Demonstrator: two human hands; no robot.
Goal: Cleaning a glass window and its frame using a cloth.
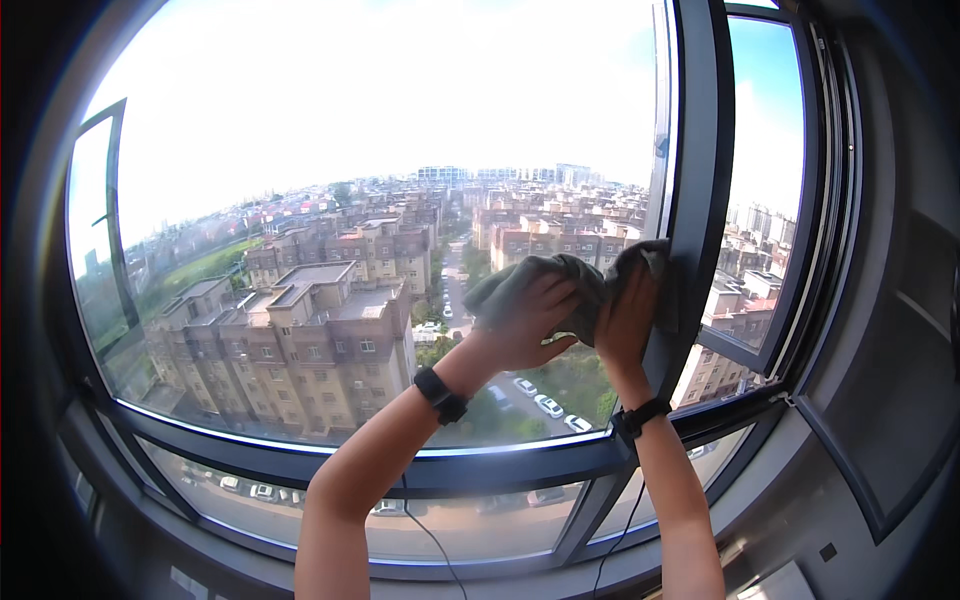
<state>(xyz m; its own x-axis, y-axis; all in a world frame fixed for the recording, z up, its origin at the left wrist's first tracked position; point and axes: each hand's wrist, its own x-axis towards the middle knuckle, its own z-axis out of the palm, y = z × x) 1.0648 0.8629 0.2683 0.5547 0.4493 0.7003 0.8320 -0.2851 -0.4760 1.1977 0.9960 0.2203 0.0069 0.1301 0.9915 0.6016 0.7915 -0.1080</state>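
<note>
A grey-green cloth [570, 274] is bunched against the right part of a large window pane [360, 225], beside the dark upright of the window frame [701, 187]. My left hand [525, 319] lies over the cloth's left part, fingers spread and pointing up to the right. My right hand [630, 319] presses the cloth's right part close to the upright, its fingers pointing upward. Both wrists wear black bands, and a thin dark cable hangs below each one. Parts of the fingers blend into the cloth's folds.
An opened window sash [780, 225] stands right of the upright; another [120, 225] shows at far left. The dark bottom rail [480, 469] crosses under the pane, with lower panes [480, 525] beneath. Buildings and parked cars lie far below outside. A grey panel [877, 442] is at lower right.
</note>
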